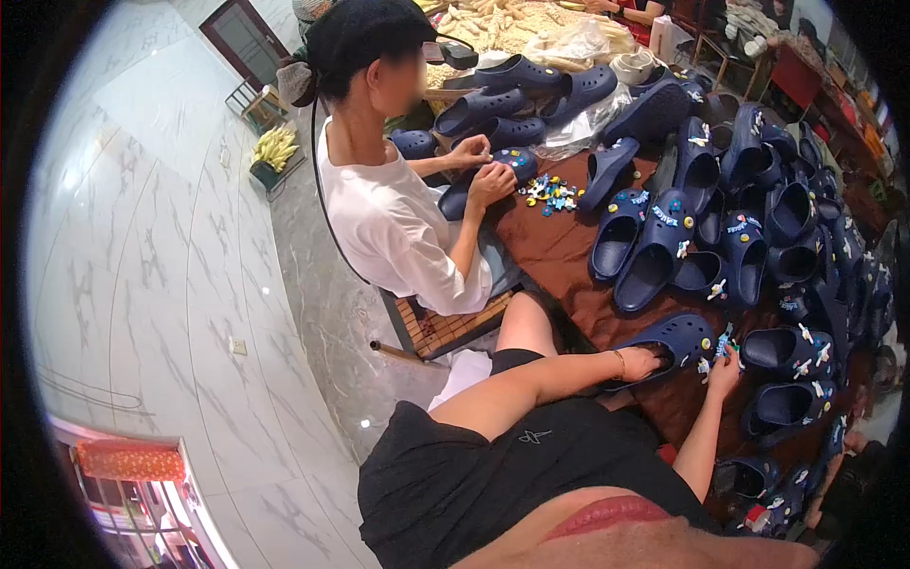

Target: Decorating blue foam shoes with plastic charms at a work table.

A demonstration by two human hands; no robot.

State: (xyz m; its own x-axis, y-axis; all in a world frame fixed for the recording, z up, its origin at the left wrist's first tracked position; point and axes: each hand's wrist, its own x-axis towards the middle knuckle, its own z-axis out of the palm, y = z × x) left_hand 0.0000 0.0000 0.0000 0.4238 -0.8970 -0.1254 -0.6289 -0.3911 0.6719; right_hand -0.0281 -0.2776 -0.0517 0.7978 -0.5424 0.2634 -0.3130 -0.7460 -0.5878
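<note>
A navy clog with round holes lies before me at the near edge of the brown cloth. My left hand reaches into its foot opening and grips it, the fingertips hidden inside. Just right of its toe, my right hand is closed in a pinch on a small blue-green shoe charm. A white and yellow charm shows between the clog's toe and my right hand.
Decorated navy clogs crowd the brown-covered table, ahead and to the right. Loose charms lie in a pile. At my left, a co-worker in a white shirt handles another clog. Corn is heaped at the back.
</note>
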